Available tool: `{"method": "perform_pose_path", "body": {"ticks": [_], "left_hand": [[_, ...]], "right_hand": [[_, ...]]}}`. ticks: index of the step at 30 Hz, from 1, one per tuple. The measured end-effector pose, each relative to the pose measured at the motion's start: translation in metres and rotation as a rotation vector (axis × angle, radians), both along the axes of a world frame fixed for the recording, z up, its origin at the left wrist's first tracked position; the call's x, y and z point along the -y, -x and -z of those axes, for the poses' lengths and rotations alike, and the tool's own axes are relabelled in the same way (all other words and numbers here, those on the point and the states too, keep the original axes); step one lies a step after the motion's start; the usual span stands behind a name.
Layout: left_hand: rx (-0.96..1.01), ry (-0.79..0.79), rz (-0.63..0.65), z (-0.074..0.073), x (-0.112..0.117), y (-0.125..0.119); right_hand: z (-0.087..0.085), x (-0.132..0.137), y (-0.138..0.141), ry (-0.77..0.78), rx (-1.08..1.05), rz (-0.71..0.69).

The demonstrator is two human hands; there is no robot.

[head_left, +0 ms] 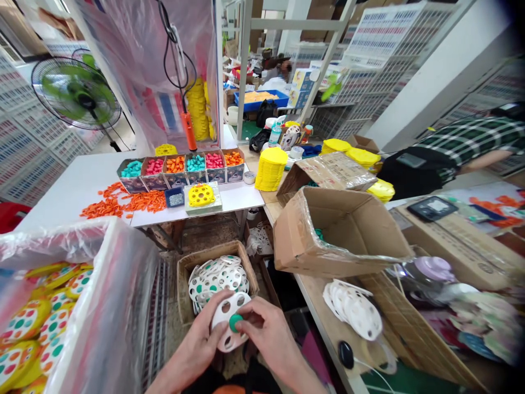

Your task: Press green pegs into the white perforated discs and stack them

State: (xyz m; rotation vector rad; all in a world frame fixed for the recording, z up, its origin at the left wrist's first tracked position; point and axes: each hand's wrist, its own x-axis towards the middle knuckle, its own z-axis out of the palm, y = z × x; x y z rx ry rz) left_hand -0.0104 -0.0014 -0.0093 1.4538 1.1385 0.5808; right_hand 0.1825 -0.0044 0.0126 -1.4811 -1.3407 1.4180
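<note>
Low in front of me, my left hand [208,330] grips a white plastic disc with round holes [222,313] by its left edge. The thumb and fingers of my right hand [268,324] are closed around a green round button [235,323] at one of the disc's holes; whether it is seated there I cannot tell. Just beyond my hands stands a cardboard box [184,301] of similar white discs [217,276], several with green buttons in them. More white discs [353,309], without buttons, lie stacked on the bench to the right.
A tilted cardboard box [340,257] with green pieces stands at right. Ahead, a white table [61,186] bears bins of coloured pieces [176,167], loose orange pieces [143,202], and a hanging electric screwdriver [188,131]. A plastic-lined crate [131,262] stands left. A person [447,148] bends at right.
</note>
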Motion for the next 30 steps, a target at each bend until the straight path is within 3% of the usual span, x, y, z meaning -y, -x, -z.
{"method": "perform_pose_path", "body": {"ticks": [5,11,16,23,30], "left_hand": [[0.01,0.036,-0.009,0.001,0.0,0.001],[0.083,0.072,-0.022,-0.003,-0.003,0.001],[0.138,0.105,-0.03,-0.007,-0.002,-0.001],[0.159,0.156,-0.021,-0.017,-0.004,-0.004],[0.153,0.164,-0.024,-0.022,-0.006,-0.01]], "right_hand": [[0.0,-0.001,0.003,0.051,0.062,0.018],[-0.009,-0.002,-0.002,0.065,0.366,0.1],[-0.013,-0.003,-0.01,0.04,0.228,0.019],[-0.001,-0.001,-0.013,-0.03,0.118,-0.036],[0.01,0.008,-0.012,-0.106,0.275,0.023]]}}
